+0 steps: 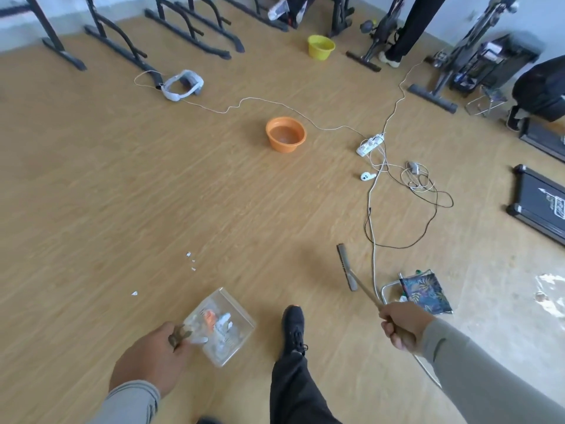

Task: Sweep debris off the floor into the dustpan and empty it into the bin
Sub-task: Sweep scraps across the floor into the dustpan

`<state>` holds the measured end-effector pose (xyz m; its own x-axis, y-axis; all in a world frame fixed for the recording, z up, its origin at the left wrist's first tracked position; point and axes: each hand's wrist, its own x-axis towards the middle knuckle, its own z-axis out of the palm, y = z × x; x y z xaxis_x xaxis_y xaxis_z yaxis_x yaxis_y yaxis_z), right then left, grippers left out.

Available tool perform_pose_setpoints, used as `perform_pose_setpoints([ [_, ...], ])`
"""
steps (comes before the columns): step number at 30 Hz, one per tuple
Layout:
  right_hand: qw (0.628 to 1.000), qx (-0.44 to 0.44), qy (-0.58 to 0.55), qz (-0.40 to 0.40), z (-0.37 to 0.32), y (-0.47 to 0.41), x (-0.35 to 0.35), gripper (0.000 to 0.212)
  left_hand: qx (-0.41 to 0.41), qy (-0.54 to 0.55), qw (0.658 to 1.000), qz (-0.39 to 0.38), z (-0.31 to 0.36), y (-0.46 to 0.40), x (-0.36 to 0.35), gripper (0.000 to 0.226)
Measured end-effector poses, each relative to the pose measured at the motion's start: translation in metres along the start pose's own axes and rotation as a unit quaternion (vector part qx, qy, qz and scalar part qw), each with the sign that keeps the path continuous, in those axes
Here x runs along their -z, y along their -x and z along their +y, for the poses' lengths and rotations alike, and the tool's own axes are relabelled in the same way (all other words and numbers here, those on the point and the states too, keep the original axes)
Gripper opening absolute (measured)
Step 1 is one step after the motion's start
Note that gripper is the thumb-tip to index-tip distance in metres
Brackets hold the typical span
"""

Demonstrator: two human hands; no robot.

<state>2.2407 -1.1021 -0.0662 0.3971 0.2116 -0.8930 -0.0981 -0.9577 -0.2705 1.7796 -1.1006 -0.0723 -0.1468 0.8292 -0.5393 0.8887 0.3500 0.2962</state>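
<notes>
My left hand [153,359] grips the handle of a clear plastic dustpan [226,328] held low over the wood floor; white and orange scraps lie inside it. My right hand [400,324] is curled round the thin handle of a broom, whose narrow dark head [347,267] hangs ahead of the hand, right of centre. A few small white paper scraps [191,261] lie on the floor beyond the dustpan, and one more scrap [134,293] sits to their left. An orange bin [286,134] stands farther ahead in mid-floor.
My black shoe [293,327] is between the hands. White and black cables [373,228] and a power strip [370,144] lie on the right. A folding stool [425,292], a yellow bucket [320,47], a white headset [182,85], exercise machines and another person's legs [406,32] ring the room.
</notes>
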Motion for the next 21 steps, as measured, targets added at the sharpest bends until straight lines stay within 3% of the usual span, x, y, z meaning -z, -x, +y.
perform_pose_setpoints([
  [6,0.999,-0.038,-0.015,-0.004,-0.061,-0.054,-0.014,0.017,0.01,-0.008,1.0,0.009,0.065,-0.037,0.005,0.015],
  [9,0.996,-0.058,0.037,-0.052,-0.078,-0.061,-0.042,0.018,0.021,-0.016,1.0,0.01,0.099,-0.062,0.006,0.019],
  [13,0.985,-0.02,0.12,-0.125,-0.08,-0.043,-0.05,0.013,0.032,-0.011,0.999,0.014,0.142,-0.099,0.01,0.014],
  [21,0.995,0.004,0.01,-0.099,-0.127,-0.033,0.089,0.018,0.039,-0.006,0.999,0.012,0.196,-0.17,0.017,0.016],
])
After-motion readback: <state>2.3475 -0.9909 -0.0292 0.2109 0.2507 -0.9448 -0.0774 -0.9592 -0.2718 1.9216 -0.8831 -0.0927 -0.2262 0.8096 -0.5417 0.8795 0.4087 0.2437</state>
